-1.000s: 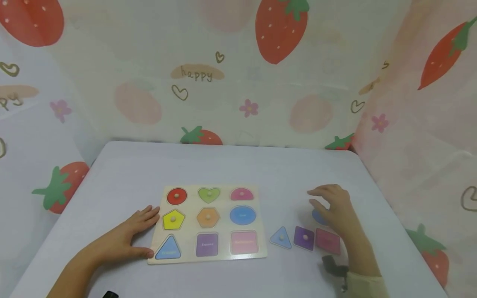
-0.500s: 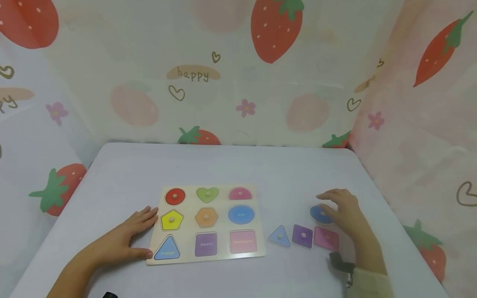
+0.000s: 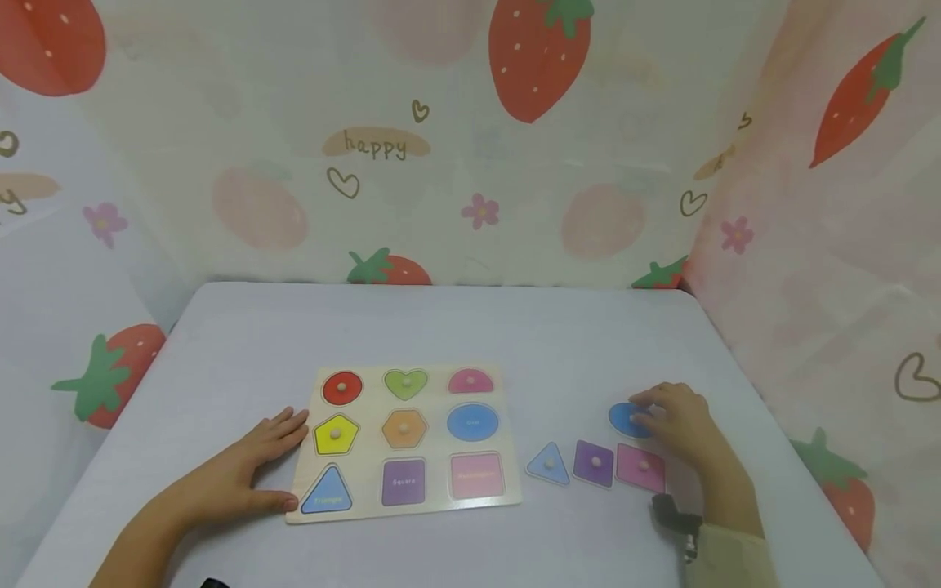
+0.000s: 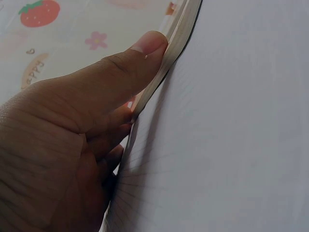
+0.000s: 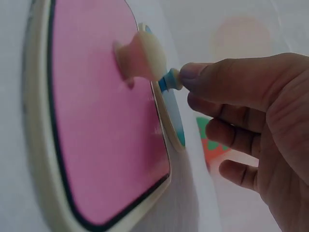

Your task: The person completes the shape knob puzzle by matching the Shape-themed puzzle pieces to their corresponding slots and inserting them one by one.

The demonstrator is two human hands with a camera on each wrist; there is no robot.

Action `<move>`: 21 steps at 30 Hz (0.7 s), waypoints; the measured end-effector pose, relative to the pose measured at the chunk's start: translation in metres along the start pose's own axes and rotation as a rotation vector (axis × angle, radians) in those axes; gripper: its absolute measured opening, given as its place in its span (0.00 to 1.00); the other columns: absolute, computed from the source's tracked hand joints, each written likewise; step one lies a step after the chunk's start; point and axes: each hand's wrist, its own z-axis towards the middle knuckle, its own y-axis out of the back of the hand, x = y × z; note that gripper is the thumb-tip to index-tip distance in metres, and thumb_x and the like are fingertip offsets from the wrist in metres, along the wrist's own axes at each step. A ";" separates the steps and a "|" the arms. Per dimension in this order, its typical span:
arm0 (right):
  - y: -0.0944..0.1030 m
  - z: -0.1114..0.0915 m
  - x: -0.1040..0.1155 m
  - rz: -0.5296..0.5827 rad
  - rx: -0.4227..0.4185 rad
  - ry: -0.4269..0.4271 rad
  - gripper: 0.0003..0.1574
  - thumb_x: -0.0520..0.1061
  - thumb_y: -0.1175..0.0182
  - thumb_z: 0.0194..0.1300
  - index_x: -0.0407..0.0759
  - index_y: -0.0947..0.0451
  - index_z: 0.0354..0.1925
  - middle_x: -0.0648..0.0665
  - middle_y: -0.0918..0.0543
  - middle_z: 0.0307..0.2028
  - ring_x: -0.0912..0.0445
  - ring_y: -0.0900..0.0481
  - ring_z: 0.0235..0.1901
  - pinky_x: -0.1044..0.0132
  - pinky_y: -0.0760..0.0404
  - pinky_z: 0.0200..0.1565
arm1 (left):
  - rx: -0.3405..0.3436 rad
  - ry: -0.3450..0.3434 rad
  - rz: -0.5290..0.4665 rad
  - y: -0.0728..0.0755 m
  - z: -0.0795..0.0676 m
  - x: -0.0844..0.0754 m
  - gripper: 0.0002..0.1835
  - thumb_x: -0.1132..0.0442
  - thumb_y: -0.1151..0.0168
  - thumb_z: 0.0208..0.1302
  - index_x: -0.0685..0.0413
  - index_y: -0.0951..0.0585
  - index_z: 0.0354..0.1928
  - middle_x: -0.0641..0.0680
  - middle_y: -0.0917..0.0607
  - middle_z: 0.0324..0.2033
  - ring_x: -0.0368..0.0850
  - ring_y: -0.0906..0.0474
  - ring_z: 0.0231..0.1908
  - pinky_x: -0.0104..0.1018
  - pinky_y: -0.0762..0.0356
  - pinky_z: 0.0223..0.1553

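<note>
A wooden shape puzzle board [image 3: 367,506] lies flat on the table. My left hand [image 3: 235,471] rests at its left side with straight fingers, the thumb at the near corner. In the left wrist view, the thumb touches the board's edge [image 4: 179,41]. To the right of the board, my right hand [image 3: 680,420] pinches the knob of a blue oval puzzle piece [image 3: 623,419], which lies on the table. The right wrist view shows thumb and fingertips at that knob [image 5: 173,80], with the pink rectangle piece [image 5: 96,121] large in front.
Near the right hand lie a blue triangle piece [image 3: 549,465], a purple square piece [image 3: 593,464] and the pink rectangle piece [image 3: 639,467]. Several knobbed shapes, such as a red circle [image 3: 342,387], sit in the board. Strawberry-print curtains [image 3: 412,204] surround the white table [image 3: 353,327].
My right hand has moved back and down onto the blue oval piece, and its fingertips have closed on the knob. The left hand stays at the board. The head view has shifted slightly.
</note>
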 end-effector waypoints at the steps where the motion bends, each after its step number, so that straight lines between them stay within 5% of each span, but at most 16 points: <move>1: 0.000 0.001 -0.002 -0.005 0.007 -0.004 0.16 0.44 0.29 0.64 0.45 0.13 0.50 0.43 0.13 0.44 0.39 0.24 0.53 0.35 0.33 0.53 | -0.002 0.002 -0.002 0.000 0.000 0.000 0.57 0.28 0.27 0.48 0.45 0.34 0.78 0.53 0.40 0.79 0.68 0.51 0.78 0.04 0.71 0.60; 21: -0.001 0.003 0.001 0.006 0.097 -0.035 0.11 0.42 0.34 0.66 0.42 0.11 0.45 0.40 0.10 0.45 0.36 0.18 0.53 0.26 0.34 0.58 | -0.005 -0.007 0.002 0.000 -0.001 -0.001 0.57 0.28 0.28 0.48 0.45 0.34 0.78 0.53 0.39 0.79 0.67 0.51 0.78 0.04 0.70 0.61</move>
